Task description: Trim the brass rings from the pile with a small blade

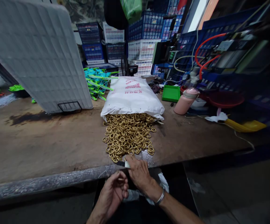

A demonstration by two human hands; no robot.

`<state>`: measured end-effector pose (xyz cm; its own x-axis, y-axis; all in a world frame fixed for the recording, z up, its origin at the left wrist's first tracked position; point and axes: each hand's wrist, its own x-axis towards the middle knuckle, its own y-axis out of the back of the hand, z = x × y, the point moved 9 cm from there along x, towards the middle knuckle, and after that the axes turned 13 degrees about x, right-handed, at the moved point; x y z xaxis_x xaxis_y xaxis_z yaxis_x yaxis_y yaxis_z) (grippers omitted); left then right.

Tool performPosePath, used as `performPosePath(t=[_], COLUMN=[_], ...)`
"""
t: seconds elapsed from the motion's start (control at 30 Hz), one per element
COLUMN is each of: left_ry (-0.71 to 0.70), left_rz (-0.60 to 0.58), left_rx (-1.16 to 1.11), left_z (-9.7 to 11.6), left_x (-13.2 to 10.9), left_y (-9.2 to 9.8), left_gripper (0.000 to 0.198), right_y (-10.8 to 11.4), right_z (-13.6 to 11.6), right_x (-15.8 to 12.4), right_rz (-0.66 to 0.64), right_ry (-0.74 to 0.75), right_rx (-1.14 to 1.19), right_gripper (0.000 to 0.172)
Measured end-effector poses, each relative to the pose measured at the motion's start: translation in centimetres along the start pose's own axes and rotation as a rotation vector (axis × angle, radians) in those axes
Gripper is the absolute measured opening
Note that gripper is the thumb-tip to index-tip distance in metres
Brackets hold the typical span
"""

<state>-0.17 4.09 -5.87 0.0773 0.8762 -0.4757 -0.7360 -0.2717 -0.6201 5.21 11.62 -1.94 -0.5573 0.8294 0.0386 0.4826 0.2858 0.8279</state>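
Observation:
A pile of brass rings (127, 135) spills out of the open mouth of a white sack (132, 95) lying on the brown workbench (43, 146). My right hand (138, 174) rests at the near edge of the pile, fingers curled down and pinching something small and pale at the bench edge. A metal bangle circles that wrist. My left hand (113, 193) sits just below and left of it, fingers curled closed around a small thing I cannot make out. Under both hands lies a dark bag with white cloth or plastic (164, 183).
A grey quilted panel (41, 53) leans at the back left. Teal and green plastic parts (97, 82) lie behind the sack. A green tray (171, 93), a pink bottle (186, 101), a red basin (225, 99) and a yellow scoop (247, 126) stand right. Stacked crates (144, 34) fill the back.

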Motion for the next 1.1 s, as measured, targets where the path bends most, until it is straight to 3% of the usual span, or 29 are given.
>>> performPosePath(t=[0.17,0.3,0.4,0.5,0.63,0.73,0.9,1.1], left_ry=[0.006,-0.055,-0.163,-0.277,-0.475,-0.562,-0.472,-0.284], left_rz=[0.031,0.099,0.202,0.311,0.284,0.264,0.312,0.224], left_rx=[-0.017,0.150,0.348,0.535,0.721,0.786,0.744,0.583], left_z=[0.1,0.8,2.1,3.8,5.8,6.5,5.7,3.9], left_x=[0.3,0.5,0.8,1.1,1.4,1.3,1.3,2.0], left_y=[0.2,0.2,0.3,0.2,-1.6,-2.4,-1.8,-1.9], left_gripper=[0.027,0.022,0.024,0.035,0.026,0.017,0.020,0.030], right_y=[0.5,1.1,1.9,2.5,2.6,2.4,1.6,-0.8], right_z=[0.0,0.8,1.6,1.7,0.8,1.0,2.0,1.9], right_x=[0.9,1.5,2.1,2.2,1.6,1.1,0.5,-0.6], right_rz=[0.008,0.033,0.041,-0.016,-0.114,-0.094,-0.072,-0.252], right_ry=[-0.021,-0.019,-0.053,-0.072,-0.072,-0.128,-0.296,-0.404], right_rx=[0.037,0.147,0.340,0.631,0.920,1.025,1.166,1.419], right_gripper=[0.024,0.020,0.009,0.021,0.022,0.022,0.022,0.033])
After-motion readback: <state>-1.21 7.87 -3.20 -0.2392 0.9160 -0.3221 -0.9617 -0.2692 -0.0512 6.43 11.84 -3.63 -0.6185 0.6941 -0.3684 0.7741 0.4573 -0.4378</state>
